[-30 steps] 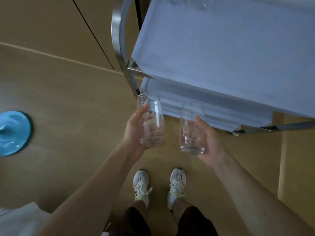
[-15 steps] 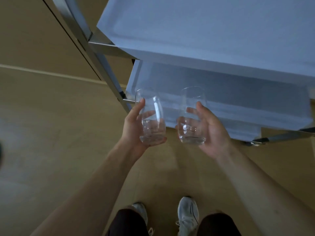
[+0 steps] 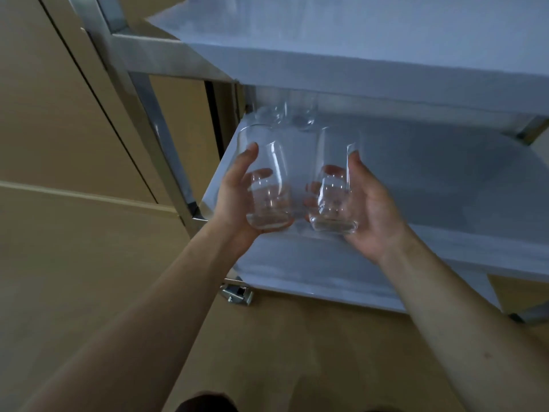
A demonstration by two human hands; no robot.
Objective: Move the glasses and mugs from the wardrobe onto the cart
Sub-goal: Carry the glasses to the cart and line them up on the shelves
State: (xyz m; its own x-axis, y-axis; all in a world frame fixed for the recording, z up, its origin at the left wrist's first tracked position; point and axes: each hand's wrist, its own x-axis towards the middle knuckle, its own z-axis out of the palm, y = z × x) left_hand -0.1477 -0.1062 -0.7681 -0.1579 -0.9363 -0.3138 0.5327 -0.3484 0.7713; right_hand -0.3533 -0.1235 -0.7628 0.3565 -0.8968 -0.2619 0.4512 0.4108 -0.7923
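Cart [image 3: 386,72] fills upper right of frame, white shelves on metal frame [image 3: 154,126]. Middle shelf [image 3: 445,179] centre right; glassware [image 3: 282,114] already stands at its back left, faint. Left hand [image 3: 234,200], fingers curled round left glass [image 3: 267,188]. Right hand [image 3: 368,203] likewise grips right glass [image 3: 335,191]. Both glasses at centre, above shelf's front edge. Best lowered upright, apart, short of rear glassware; top shelf overhangs.

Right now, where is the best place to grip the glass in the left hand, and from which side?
Grip the left glass around its lower wall, from the outer left side as the left hand does: it is smooth, handleless and widest there.
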